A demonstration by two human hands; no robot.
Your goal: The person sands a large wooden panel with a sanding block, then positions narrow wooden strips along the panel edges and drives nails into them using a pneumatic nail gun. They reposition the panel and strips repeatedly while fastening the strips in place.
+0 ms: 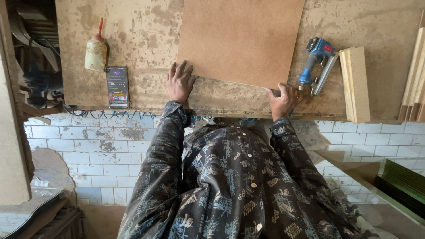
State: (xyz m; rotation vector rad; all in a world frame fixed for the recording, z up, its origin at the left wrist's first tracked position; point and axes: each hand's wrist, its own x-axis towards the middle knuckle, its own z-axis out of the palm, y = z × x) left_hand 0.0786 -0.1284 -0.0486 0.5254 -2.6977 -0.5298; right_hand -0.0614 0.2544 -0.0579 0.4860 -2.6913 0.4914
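A square brown fibreboard panel (239, 40) lies flat on the stained workbench (141, 31) in front of me. My left hand (179, 83) rests flat on the bench at the panel's near left corner, its spread fingertips touching the panel's edge. At the near right corner, my right hand (283, 101) is curled around the panel, thumb on top. Both patterned dark sleeves reach up from the bottom of the view.
A glue bottle with a red nozzle (96, 51) and a lit phone (117, 87) lie left of my hand. A blue pneumatic nailer (315, 62) and stacked board strips (355, 84) lie to the right. More boards lean at the right edge (416, 75). White tiled floor (102, 150) shows below.
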